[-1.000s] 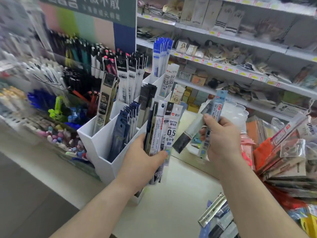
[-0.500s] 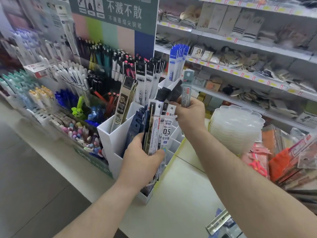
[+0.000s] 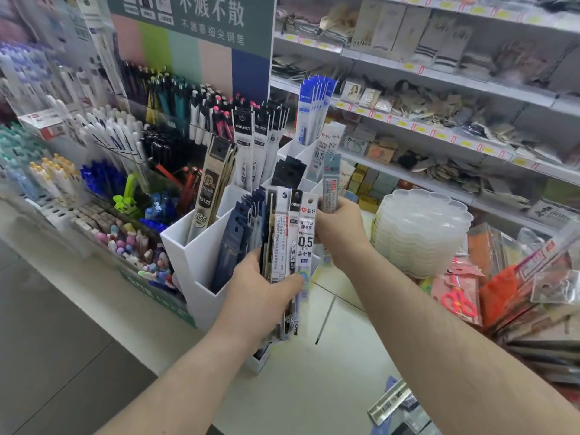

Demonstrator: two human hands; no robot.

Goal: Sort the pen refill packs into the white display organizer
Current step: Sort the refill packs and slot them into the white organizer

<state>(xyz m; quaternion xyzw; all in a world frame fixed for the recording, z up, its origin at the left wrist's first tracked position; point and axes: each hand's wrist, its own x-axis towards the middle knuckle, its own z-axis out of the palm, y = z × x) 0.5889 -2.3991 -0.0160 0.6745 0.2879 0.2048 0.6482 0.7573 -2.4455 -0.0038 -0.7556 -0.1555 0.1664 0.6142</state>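
Organizer [image 3: 201, 265] stood on table [image 3: 314, 387] near left edge, compartments holding upright packs. Left hand [image 3: 260, 293] gripped fanned bundle [image 3: 290, 246] of refill packs, fingers curled round it, just in front of organizer. Right hand [image 3: 340, 230] pinched single pale pack [image 3: 330, 183] upright, beside bundle. Loose refill [image 3: 326, 318] lay on table below hands. Clear trays [image 3: 417, 233] stacked to right.

1 head view looks forward and down, close; edges perhaps blurred.
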